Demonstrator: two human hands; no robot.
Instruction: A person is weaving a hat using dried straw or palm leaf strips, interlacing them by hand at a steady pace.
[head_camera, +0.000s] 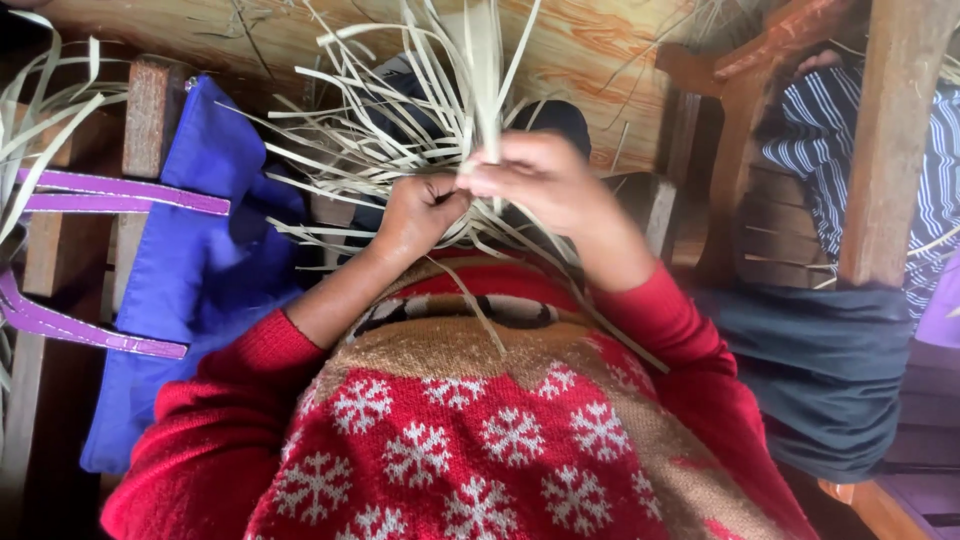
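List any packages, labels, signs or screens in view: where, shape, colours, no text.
No labels, signs or screens show.
Nearest to a package: blue cloth bag, left of the hands, flat and rectangular, with purple straps.
Both hands grip pale straw strips.

A small home craft workshop, by the look of it: rough wooden benches (150, 110), a wood-grain floor (590, 50), loose pale straw strips (400, 120) strewn about, and a blue cloth bag (190, 250) on the bench's edge.
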